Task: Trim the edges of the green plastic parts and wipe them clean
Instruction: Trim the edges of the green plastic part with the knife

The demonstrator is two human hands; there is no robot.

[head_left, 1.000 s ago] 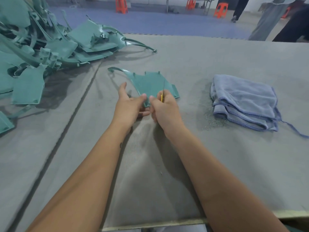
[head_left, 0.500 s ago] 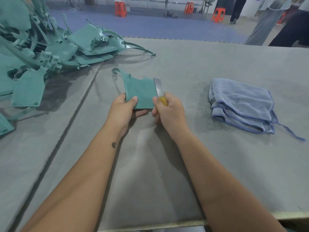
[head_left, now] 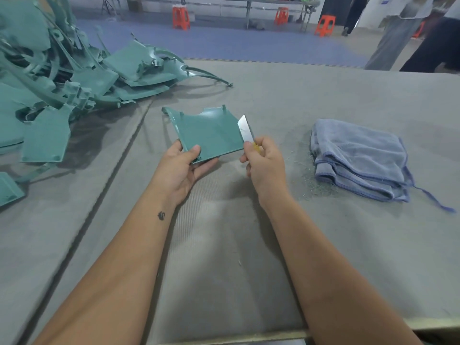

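A flat green plastic part (head_left: 211, 130) with a curved arm at its upper left is held above the grey table. My left hand (head_left: 183, 165) grips its near left corner, thumb on top and fingers underneath. My right hand (head_left: 265, 163) grips a knife (head_left: 246, 130) with a yellow handle. Its bare steel blade lies against the part's right edge. A folded blue cloth (head_left: 358, 158) lies on the table to the right, apart from both hands.
A big heap of green plastic parts (head_left: 62, 78) fills the table's far left. Fine shavings (head_left: 306, 165) lie scattered by the cloth. A seam (head_left: 119, 158) runs across the grey felt table. People (head_left: 408, 33) stand at the far right; orange stools sit beyond.
The part has turned in my left hand and now shows its broad face. The blade has come up along the part's right edge. My view has dropped slightly.
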